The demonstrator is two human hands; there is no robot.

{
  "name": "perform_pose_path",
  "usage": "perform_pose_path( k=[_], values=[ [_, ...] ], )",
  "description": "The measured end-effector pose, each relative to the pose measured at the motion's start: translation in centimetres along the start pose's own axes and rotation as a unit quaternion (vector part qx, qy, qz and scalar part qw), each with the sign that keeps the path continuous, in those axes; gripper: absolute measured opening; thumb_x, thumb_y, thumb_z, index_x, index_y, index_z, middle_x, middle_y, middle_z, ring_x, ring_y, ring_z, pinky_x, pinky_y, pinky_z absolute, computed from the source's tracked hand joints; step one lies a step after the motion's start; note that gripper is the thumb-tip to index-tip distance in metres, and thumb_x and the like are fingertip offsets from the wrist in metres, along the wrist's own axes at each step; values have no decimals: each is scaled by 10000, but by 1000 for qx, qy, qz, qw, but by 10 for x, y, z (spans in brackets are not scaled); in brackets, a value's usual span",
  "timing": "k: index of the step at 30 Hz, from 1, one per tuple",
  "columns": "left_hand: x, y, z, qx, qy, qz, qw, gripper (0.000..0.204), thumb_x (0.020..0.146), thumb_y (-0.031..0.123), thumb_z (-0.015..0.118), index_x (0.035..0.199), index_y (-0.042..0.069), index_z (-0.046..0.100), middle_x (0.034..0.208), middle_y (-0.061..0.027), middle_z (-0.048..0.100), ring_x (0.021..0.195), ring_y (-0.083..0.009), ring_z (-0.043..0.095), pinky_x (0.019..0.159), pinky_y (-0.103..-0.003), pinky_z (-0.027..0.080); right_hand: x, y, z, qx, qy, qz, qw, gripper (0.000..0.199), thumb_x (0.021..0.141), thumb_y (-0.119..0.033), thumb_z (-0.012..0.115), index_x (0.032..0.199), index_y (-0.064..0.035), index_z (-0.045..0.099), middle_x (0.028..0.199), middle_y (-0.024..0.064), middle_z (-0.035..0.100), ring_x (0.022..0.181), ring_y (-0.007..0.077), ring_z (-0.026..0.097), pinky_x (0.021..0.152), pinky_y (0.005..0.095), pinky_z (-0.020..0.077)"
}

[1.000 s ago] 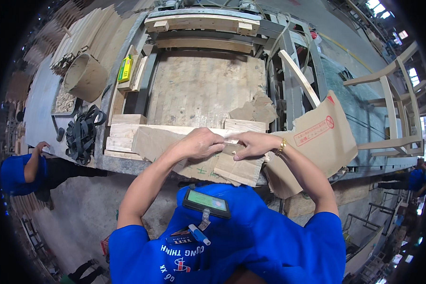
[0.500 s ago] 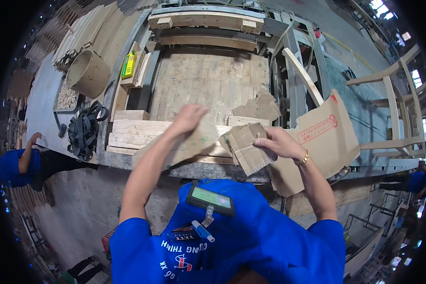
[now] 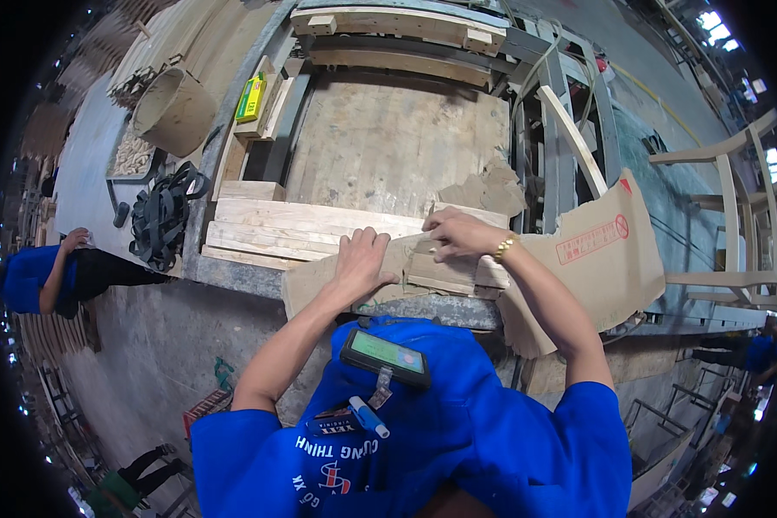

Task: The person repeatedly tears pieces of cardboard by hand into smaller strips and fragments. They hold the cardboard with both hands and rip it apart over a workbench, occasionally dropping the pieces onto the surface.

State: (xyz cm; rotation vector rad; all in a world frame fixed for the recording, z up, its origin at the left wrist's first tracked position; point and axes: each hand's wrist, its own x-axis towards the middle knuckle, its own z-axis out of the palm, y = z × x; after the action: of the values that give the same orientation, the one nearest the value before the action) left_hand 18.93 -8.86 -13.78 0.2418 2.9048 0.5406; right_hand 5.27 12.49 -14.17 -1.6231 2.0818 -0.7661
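My left hand (image 3: pixel 361 256) lies fingers-down on a torn brown cardboard sheet (image 3: pixel 315 278) at the near edge of the metal workbench (image 3: pixel 233 276). My right hand (image 3: pixel 454 231), with a gold watch at the wrist, presses on the cardboard and the short wooden slats (image 3: pixel 447 274) wrapped in it. A stack of long pale wooden boards (image 3: pixel 293 229) lies just beyond both hands. Whether the fingers pinch the cardboard or only press on it cannot be told.
A large cardboard flap (image 3: pixel 596 259) hangs off the bench to my right. A worn plywood panel (image 3: pixel 397 147) lies behind the boards. Black straps (image 3: pixel 160 216), a cardboard drum (image 3: pixel 174 110) and a yellow-green box (image 3: pixel 250 97) sit at left. A person in blue (image 3: pixel 39 276) stands below left.
My left hand came down from lifting the cardboard and now lies on it. My right hand moved left and up onto the slat bundle, which now rests on the bench edge.
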Motion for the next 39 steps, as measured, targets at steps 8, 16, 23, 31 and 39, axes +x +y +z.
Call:
perform_pose_path(
  k=[8, 16, 23, 31, 39],
  values=[
    [13, 9, -26, -201, 20, -30, 979, 278, 816, 296, 592, 754, 29, 641, 697, -187, 604, 690, -351, 591, 614, -430, 439, 16, -31, -16, 131, -151, 167, 966, 382, 774, -343, 682, 793, 22, 567, 763, 133, 591, 716, 268, 562, 675, 375, 436],
    [46, -5, -47, -301, -25, 21, 953, 265, 841, 259, 570, 770, 12, 636, 704, -203, 602, 683, -323, 597, 615, -383, 444, 5, -77, -29, -70, -154, 148, 975, 249, 834, -254, 574, 822, -7, 604, 727, 173, 621, 718, 335, 604, 646, 432, 482],
    [52, -85, -49, -191, 87, -192, 959, 329, 869, 299, 507, 844, -7, 624, 867, -237, 611, 821, -382, 594, 744, -415, 460, -44, -129, -71, -45, 25, 22, 998, 197, 822, -213, 592, 840, -20, 559, 710, 148, 576, 710, 335, 564, 590, 423, 457],
    [2, -63, -33, -39, 26, -103, 994, 625, 724, 402, 679, 1177, 4, 515, 1204, -188, 474, 1133, -358, 431, 931, -461, 349, -30, -63, -63, 109, -53, 173, 977, 363, 800, -321, 663, 890, 19, 576, 713, 198, 567, 660, 331, 544, 614, 381, 425],
    [-24, -42, -34, -160, 49, -70, 983, 356, 714, 232, 708, 945, 35, 523, 848, -184, 586, 848, -366, 552, 717, -422, 425, 81, -49, -8, -43, -79, -57, 994, 307, 746, -272, 689, 805, 9, 581, 751, 179, 613, 733, 337, 601, 659, 423, 447]
  ],
)
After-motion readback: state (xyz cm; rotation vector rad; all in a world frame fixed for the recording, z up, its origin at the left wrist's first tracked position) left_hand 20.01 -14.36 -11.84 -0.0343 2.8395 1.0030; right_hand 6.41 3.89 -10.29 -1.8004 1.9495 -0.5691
